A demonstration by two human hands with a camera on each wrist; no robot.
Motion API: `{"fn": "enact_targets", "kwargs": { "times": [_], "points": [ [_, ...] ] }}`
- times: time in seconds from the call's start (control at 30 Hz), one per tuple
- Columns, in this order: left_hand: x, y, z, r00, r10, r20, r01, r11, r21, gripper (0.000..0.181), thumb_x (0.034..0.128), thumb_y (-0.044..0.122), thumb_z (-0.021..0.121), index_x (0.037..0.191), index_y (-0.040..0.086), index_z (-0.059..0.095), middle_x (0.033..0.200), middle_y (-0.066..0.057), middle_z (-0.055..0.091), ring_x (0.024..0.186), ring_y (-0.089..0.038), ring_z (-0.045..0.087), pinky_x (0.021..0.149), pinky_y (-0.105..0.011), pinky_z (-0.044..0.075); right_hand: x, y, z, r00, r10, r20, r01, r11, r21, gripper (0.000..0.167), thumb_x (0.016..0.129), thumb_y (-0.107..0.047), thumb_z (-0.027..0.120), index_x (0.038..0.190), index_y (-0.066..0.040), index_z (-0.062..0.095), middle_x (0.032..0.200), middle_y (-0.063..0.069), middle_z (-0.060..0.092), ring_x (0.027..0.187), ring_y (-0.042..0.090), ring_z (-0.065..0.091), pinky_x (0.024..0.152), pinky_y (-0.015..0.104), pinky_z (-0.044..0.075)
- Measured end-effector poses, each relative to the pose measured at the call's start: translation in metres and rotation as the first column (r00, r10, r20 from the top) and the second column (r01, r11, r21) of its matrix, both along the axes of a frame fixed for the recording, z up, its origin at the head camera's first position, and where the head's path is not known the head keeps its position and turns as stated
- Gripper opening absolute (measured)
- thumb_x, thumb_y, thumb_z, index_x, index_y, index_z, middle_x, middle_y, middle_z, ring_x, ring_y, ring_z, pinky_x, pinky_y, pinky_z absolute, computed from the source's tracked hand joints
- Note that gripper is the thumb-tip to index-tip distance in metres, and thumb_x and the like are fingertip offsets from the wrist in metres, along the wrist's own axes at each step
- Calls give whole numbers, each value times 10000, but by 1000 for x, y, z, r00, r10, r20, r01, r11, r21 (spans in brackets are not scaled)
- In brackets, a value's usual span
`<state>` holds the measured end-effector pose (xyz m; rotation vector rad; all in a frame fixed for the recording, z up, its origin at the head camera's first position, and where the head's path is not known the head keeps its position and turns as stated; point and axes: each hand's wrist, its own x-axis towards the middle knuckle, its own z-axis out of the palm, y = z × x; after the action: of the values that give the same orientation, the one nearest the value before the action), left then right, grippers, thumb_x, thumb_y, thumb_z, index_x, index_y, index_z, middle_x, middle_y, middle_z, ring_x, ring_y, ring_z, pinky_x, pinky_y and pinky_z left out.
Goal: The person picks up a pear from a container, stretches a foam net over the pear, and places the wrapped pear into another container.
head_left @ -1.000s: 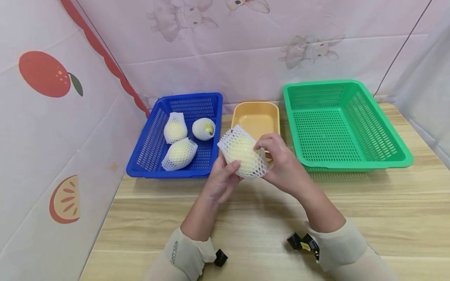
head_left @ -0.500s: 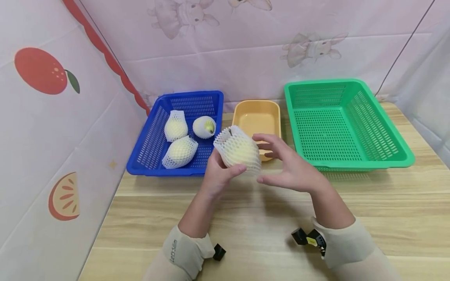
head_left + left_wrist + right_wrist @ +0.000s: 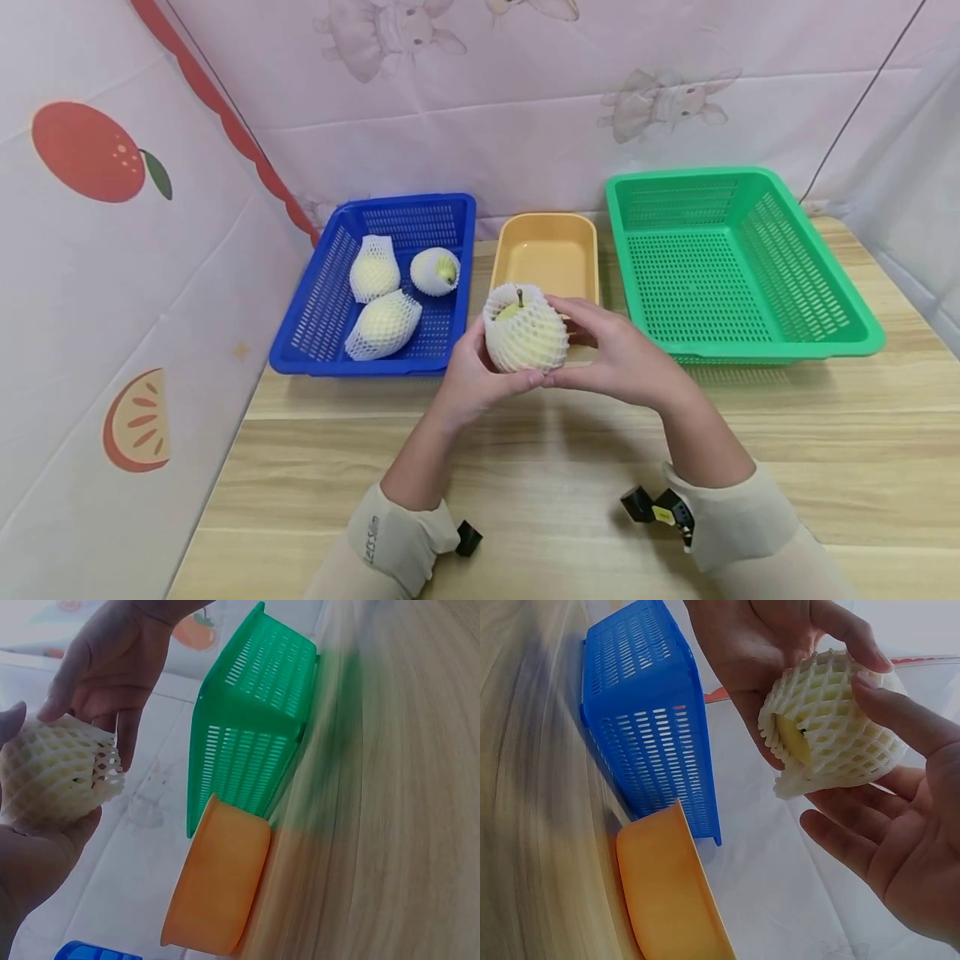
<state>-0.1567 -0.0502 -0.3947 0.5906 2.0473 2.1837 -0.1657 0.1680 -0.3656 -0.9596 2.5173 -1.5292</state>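
A pale yellow-green pear in a white foam net sleeve is held up above the table's middle, its stem pointing upward out of the sleeve's open end. My left hand grips it from the left, thumb across the front. From the right, my right hand curls round it, fingers behind and thumb low at the front, almost meeting the left thumb. In the right wrist view a strip of bare skin shows at the mouth of the foam net sleeve. The left wrist view shows the pear between both hands.
A blue basket on the left holds three more net-wrapped fruits. Behind the hands stands a small orange-yellow tub with nothing seen inside. At right is a green basket, its mesh floor bare. All stand on a wood-grain table.
The right hand drew away from the pear, spread its fingers, then closed round it again. The pear has turned from leaning left to stem up. The baskets have stayed put.
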Motion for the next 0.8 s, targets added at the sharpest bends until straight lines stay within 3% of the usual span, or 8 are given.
{"fn": "enact_targets", "kwargs": {
  "times": [0.17, 0.33, 0.47, 0.6, 0.7, 0.8],
  "points": [
    [1, 0, 1, 1000, -4, 12, 4, 1000, -4, 879, 737, 87, 851, 1470, 196, 377, 1354, -104, 531, 1190, -242, 551, 953, -332, 531, 0, -2, 0, 999, -18, 28, 18, 1000, -20, 883, 721, -327, 880, 1477, -183, 446, 1458, 25, 506, 1213, 206, 594, 995, 315, 507],
    [0, 2, -1, 997, 26, 69, -25, 1000, -16, 911, 774, 303, 821, 1507, 217, 288, 1364, -102, 516, 1168, -219, 556, 930, -279, 528, 2, -5, -2, 996, -77, 44, 80, 994, -73, 868, 709, -270, 888, 1463, -177, 469, 1352, 82, 594, 1065, 217, 676, 875, 332, 572],
    [-2, 6, -2, 992, 19, 121, -31, 995, 98, 1062, 704, 497, 852, 1526, 191, 255, 1412, -135, 474, 1208, -213, 529, 966, -259, 506, 4, -9, -4, 990, -113, 81, 124, 982, -145, 791, 693, -244, 897, 1396, -177, 539, 1253, 92, 646, 991, 225, 708, 783, 329, 598],
    [-3, 8, -2, 984, -13, 180, -30, 973, 231, 1209, 582, 561, 897, 1527, 176, 250, 1419, -147, 449, 1225, -210, 511, 995, -262, 492, 4, -10, -4, 982, -108, 155, 135, 975, -175, 733, 670, -267, 906, 1327, -196, 591, 1278, 51, 642, 1005, 227, 714, 751, 308, 600],
    [-3, 9, -4, 980, -12, 198, -38, 969, 246, 1239, 548, 536, 922, 1527, 177, 253, 1404, -142, 463, 1211, -197, 522, 985, -261, 497, 3, -10, -3, 973, -103, 205, 133, 982, -137, 730, 667, -297, 906, 1316, -194, 589, 1281, 54, 642, 1047, 235, 700, 768, 308, 597],
    [-4, 9, -5, 979, 1, 202, -44, 977, 210, 1226, 543, 508, 936, 1520, 170, 277, 1376, -141, 490, 1178, -195, 545, 956, -260, 513, 2, -10, -2, 966, -108, 234, 131, 988, -82, 738, 662, -321, 910, 1306, -162, 586, 1265, 72, 648, 1080, 242, 686, 800, 315, 591]
  ]
}}
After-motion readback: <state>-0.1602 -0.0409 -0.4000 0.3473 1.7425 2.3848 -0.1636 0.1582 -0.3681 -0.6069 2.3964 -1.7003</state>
